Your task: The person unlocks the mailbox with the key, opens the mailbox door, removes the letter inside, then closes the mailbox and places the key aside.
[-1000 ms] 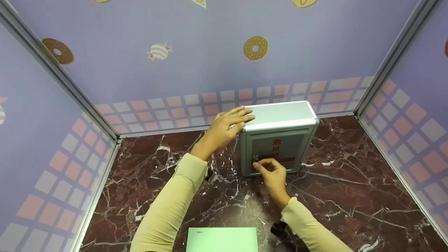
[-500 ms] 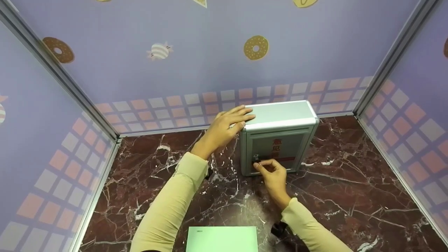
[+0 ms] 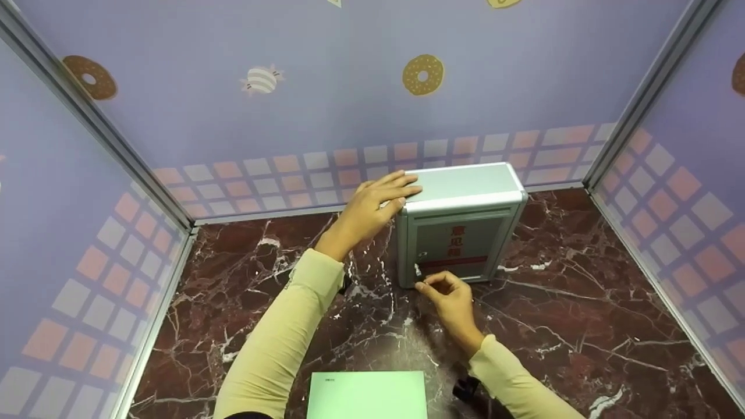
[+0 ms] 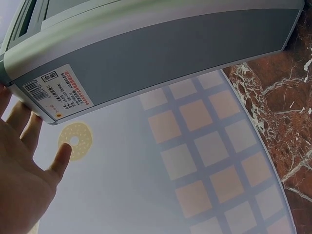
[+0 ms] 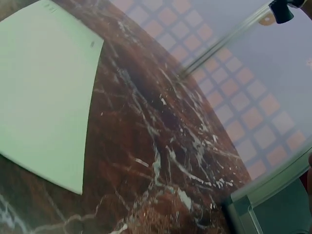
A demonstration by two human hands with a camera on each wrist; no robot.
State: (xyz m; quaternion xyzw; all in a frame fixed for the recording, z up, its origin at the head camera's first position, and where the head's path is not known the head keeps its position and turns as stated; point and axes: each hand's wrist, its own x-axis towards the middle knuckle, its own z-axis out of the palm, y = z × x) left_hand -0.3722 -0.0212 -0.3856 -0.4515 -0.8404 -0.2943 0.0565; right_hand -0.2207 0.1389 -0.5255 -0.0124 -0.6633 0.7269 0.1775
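Observation:
A silver-grey metal suggestion box (image 3: 465, 181) with red characters on its front stands upright on the dark red marbled surface. My left hand (image 3: 368, 208) rests its fairly straight fingers on the box's top left corner. In the left wrist view, that hand (image 4: 24, 180) is by a box side bearing a white label (image 4: 58, 92). Below the small lock (image 3: 423, 254) on the box front, my right hand (image 3: 453, 305) pinches a small shiny key (image 3: 417, 270), which is apart from the lock. Only a corner of the box (image 5: 273, 209) shows in the right wrist view.
A flat pale green rectangle (image 3: 366, 397) with tiny print in one corner lies on the marbled surface (image 3: 582, 331) at the near edge of the head view. A purple patterned back wall (image 3: 337, 87) rises close behind the box, with side walls left and right.
My right hand has moved slightly down, away from the lock, and the key has come out with it. The left hand stays on the box corner. The head view has shifted a little.

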